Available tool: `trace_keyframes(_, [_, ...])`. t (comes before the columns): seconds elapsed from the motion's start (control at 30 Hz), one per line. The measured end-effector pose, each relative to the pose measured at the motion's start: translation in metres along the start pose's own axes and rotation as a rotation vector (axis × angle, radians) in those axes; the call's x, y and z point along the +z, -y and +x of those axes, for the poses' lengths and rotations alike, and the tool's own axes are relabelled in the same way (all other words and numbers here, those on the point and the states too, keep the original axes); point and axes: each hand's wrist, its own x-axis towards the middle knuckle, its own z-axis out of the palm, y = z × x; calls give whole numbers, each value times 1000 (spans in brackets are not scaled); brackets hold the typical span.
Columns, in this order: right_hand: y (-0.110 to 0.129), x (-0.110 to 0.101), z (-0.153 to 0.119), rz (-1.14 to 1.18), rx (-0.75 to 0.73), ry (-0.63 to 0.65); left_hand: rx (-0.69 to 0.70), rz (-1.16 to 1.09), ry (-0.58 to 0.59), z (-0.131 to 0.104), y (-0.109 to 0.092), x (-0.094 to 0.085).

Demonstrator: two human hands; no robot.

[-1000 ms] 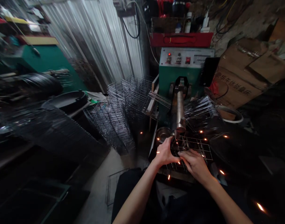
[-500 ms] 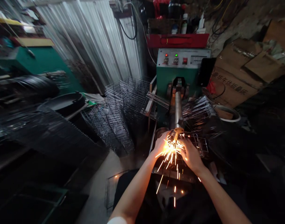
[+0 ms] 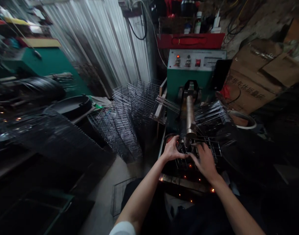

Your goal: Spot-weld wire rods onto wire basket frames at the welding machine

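The spot welder (image 3: 174, 86) stands in front of me, its thick round electrode arm (image 3: 190, 114) pointing towards me. Under its tip lies a wire grid (image 3: 215, 147), partly covered by my hands. My left hand (image 3: 172, 151) grips the grid just left of the tip, thumb stretched to the right. On the other side my right hand (image 3: 205, 160) grips it too, fingers curled at the wires. The thumbs nearly meet below the tip. Exactly which wires the fingers pinch is too dark to see. A few small sparks glow beneath the hands.
Stacked wire grids (image 3: 125, 124) stand to the left of the welder. Loose metal wires (image 3: 210, 112) lie at its right, near a white round basin (image 3: 252, 124). A cardboard box (image 3: 252, 78) leans at the right. A red case (image 3: 191, 40) rests on the welder.
The bright spray of sparks under the electrode has died down to scattered embers. The green lamp on the panel has gone dark. Both hands stay around the tip, and the view has shifted slightly.
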Motion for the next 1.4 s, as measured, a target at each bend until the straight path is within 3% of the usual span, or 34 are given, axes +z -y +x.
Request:
trace_keyframes(0.23, [-18,0,11,-41,27,1,-16,3,-18,16,0,-1])
trace_keyframes(0.83, [-24,9,15,26,58,-12,48,153,51,23,8,-14])
trace_keyframes(1.03, [-24,-12,-24,135,80,-4,87,-2,173,22,21,-14])
trace_keyframes(1.2, [-52,-36,-67,168,169,16,131,-274,267,23,47,-9])
trace_keyframes(1.3, [-68,-55,-65,162,221,-11,91,-373,305,22,57,-11])
trace_keyframes(1.4, [-73,-69,-48,154,208,-64,127,-311,261,19,58,-10])
